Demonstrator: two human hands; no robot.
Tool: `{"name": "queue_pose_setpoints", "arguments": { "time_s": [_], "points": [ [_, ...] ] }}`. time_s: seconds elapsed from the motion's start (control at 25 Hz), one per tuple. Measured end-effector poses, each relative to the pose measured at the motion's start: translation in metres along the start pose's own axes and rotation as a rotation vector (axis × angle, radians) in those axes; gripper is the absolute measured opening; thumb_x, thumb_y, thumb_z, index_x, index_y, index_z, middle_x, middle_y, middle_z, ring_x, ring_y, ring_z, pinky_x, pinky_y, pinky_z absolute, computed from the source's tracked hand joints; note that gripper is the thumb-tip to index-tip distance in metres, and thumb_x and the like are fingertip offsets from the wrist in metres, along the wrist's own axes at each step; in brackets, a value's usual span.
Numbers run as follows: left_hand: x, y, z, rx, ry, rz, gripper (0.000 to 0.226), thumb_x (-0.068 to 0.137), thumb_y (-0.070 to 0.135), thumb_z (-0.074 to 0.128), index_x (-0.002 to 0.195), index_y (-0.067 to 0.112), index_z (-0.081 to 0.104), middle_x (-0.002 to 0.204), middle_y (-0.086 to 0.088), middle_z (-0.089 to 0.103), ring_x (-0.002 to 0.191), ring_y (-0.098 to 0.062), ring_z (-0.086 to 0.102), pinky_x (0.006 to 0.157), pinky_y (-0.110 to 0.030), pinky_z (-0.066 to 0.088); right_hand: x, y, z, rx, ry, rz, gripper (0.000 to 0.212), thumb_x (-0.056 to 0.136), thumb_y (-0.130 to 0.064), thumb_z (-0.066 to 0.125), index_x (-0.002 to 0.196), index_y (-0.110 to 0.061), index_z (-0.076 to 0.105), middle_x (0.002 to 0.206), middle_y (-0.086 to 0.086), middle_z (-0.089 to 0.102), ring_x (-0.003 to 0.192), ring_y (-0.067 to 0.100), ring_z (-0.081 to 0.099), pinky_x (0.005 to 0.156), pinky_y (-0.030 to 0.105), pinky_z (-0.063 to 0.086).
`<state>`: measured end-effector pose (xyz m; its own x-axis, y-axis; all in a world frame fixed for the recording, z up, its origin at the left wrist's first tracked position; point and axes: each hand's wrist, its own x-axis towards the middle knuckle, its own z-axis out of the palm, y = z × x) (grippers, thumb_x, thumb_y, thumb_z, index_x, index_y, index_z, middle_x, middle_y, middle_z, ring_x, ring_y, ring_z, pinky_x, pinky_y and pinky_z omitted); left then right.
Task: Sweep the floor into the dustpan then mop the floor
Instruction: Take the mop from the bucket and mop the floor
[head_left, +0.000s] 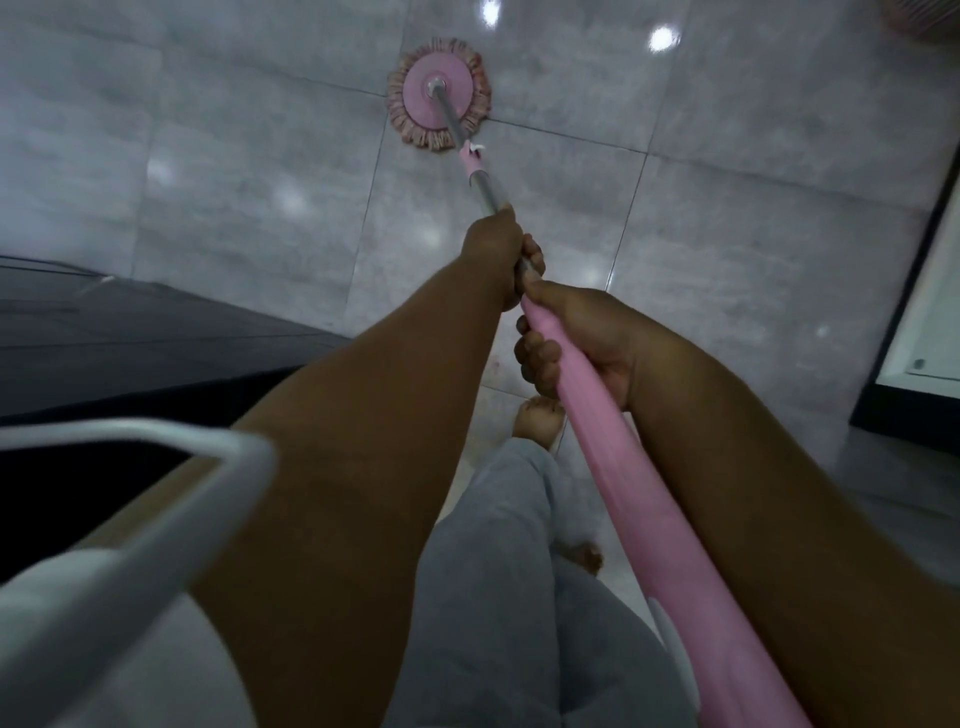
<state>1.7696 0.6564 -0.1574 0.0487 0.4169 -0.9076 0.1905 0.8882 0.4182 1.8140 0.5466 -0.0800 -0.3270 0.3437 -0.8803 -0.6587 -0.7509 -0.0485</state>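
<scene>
We noted left grip grasping the steel shaft, right grip clasping the pink handle just behind; mop head flat on floor.

Mop head rests on the floor, far ahead, over a tile joint. Pole runs back from it. Left hand grips the pole just ahead of right hand. Foot stands below the hands. Furniture lies left, cabinet right.

Pink round-headed mop lies flat on grey tiled floor.
</scene>
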Motion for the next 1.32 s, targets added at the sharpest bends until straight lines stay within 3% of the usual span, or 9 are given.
{"name": "queue_pose_setpoints", "arguments": {
  "time_s": [0.32,0.6,0.84,1.04,1.32],
  "points": [
    [-0.047,-0.088,-0.006,0.072,-0.025,-0.047,0.038,0.102,0.035,0.039,0.074,0.011,0.041,0.048,-0.002,0.040,0.032,-0.013,0.039,0.037,-0.014,0.034,-0.029,0.095,-0.035,0.039,0.017,-0.032,0.044,0.092,-0.049,0.056,0.073,-0.011,0.051,0.046,0.001,0.047,0.032,0.009,0.042,0.033,0.018,0.038],
    [-0.142,-0.263,-0.017,0.273,-0.087,-0.087,0.053,0.101,0.042,0.036,0.062,0.007,0.047,0.034,-0.005,0.045,0.033,-0.019,0.043,0.043,-0.021,0.039,-0.103,0.282,-0.090,0.170,0.049,-0.090,0.045,0.093,-0.050,0.052,0.070,-0.012,0.053,0.047,0.000,0.044,0.032,0.007,0.040,0.033,0.015,0.035],
    [-0.229,-0.396,-0.037,0.294,-0.158,-0.187,0.038,0.101,0.038,0.040,0.079,0.008,0.051,0.037,-0.002,0.047,0.033,-0.016,0.046,0.047,-0.022,0.042,-0.169,0.425,-0.120,0.255,0.104,-0.046,0.043,0.093,-0.050,0.053,0.076,-0.010,0.054,0.050,0.002,0.046,0.033,0.009,0.040,0.033,0.017,0.035],
    [-0.231,-0.400,-0.053,0.255,-0.165,-0.182,0.038,0.102,0.037,0.041,0.078,0.008,0.048,0.045,-0.005,0.044,0.028,-0.014,0.044,0.043,-0.020,0.042,-0.163,0.435,-0.109,0.254,0.105,-0.017,0.043,0.090,-0.051,0.056,0.076,-0.011,0.054,0.051,0.003,0.047,0.033,0.009,0.040,0.032,0.017,0.036],
    [-0.167,-0.317,-0.065,0.165,-0.133,-0.094,0.036,0.101,0.035,0.041,0.078,0.008,0.048,0.039,-0.002,0.044,0.028,-0.014,0.044,0.039,-0.017,0.041,-0.108,0.351,-0.076,0.181,0.078,-0.029,0.043,0.091,-0.050,0.055,0.074,-0.011,0.053,0.051,0.002,0.044,0.033,0.008,0.041,0.033,0.016,0.039]
  ]
}}
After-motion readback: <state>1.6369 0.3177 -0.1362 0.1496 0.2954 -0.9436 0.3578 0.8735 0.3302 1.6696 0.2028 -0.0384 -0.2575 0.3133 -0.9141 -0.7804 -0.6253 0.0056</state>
